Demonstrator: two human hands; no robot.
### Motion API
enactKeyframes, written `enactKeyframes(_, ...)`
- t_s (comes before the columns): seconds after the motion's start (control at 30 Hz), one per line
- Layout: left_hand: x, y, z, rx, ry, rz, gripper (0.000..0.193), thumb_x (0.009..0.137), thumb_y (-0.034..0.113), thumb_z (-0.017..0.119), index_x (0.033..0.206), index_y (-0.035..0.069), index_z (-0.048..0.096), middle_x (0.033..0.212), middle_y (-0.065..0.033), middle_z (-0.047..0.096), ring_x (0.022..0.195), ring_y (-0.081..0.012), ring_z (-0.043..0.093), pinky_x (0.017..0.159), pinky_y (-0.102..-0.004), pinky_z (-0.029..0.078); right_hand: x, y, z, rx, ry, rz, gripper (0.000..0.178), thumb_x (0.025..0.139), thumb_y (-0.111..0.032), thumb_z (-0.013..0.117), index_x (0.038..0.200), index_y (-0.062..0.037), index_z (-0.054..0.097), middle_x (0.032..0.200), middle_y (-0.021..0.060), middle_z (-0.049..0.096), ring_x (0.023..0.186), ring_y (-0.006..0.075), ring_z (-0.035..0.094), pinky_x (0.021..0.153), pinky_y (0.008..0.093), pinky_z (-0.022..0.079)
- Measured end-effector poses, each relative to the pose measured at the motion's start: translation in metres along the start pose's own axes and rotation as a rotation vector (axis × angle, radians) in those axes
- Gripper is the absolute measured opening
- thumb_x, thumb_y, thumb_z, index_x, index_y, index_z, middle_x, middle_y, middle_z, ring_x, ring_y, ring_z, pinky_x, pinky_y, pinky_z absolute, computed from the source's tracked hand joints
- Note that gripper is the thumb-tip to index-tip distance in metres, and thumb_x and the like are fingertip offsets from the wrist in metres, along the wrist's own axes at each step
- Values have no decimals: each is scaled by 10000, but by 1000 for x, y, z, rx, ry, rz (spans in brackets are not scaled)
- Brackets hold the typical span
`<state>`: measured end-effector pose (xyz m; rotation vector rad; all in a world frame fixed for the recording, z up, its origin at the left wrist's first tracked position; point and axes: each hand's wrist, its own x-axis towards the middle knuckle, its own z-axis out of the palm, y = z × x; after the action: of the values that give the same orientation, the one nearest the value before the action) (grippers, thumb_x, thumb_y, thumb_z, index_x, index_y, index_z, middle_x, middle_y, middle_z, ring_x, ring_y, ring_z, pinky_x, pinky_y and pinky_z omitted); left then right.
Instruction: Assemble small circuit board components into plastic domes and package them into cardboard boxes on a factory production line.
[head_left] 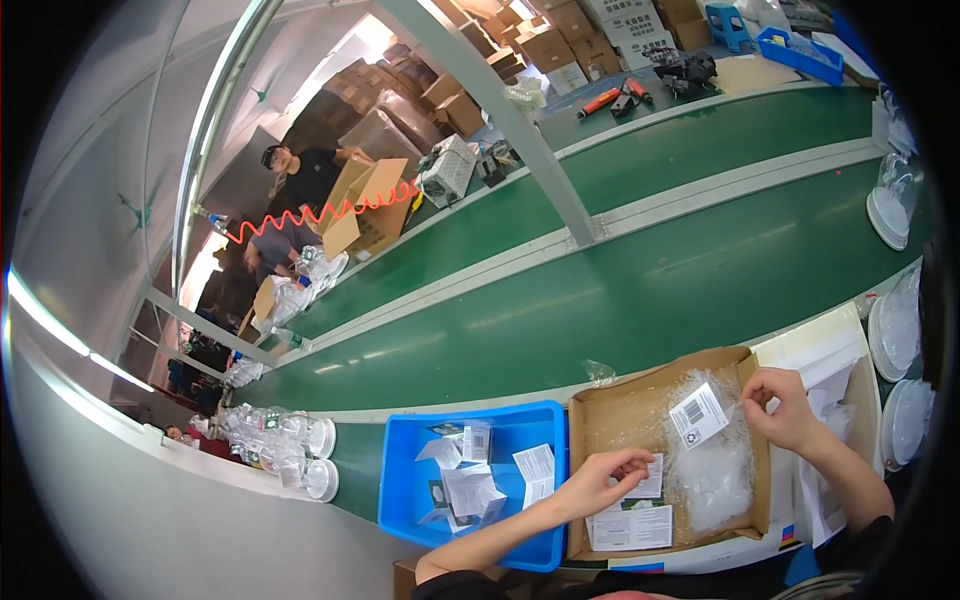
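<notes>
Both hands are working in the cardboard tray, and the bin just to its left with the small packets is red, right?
Not quite. The head view shows the bin left of the cardboard tray is blue, not red. The rest holds: it contains small packets, and the left hand and right hand are both at the tray.

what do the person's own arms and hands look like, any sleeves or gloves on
Both are bare: no gloves, rings or watch show on the left hand or the right hand. The forearms are uncovered as far as the frame shows them. Dark cloth lies at the lower edge near each elbow, probably short sleeves or a shirt.
</notes>
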<state>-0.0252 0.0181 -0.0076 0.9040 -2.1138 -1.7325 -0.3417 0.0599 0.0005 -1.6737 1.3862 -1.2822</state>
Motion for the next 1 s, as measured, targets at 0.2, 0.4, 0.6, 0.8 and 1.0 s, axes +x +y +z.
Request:
enactKeyframes(0.2,-1,1,0,3,-5,-19,278,922,46,555,1196,-2,560,972,-113,675,902,-156,653,790,-277,517,1,1,1,0,10,-28,41,733,21,636,736,-4,603,667,32,595,545,82,559,494,207,436)
enactKeyframes(0.4,0,2,0,-8,8,10,269,924,44,552,1189,-3,564,968,-114,676,904,-161,657,789,-279,520,0,-1,0,2,-12,11,41,731,23,631,743,-5,603,679,36,598,563,86,566,506,212,441)
enactKeyframes(0.6,-1,-1,0,11,-1,-6,267,920,41,556,1182,-11,563,963,-111,675,905,-157,657,790,-280,521,0,2,1,11,2,-14,38,731,21,632,742,-6,606,682,35,600,562,82,564,501,206,438)
enactKeyframes(0.8,0,0,0,-10,9,17,271,921,41,557,1188,-3,563,968,-111,675,903,-156,656,791,-278,520,0,-1,1,34,2,50,50,721,28,632,716,-6,595,668,45,592,551,96,550,511,214,427)
enactKeyframes(1.0,-1,1,1,14,4,1,257,927,50,557,1180,-1,565,960,-110,677,907,-154,658,787,-273,520,1,-1,1,19,5,21,51,718,26,634,716,-8,596,669,44,593,555,97,555,518,211,435)
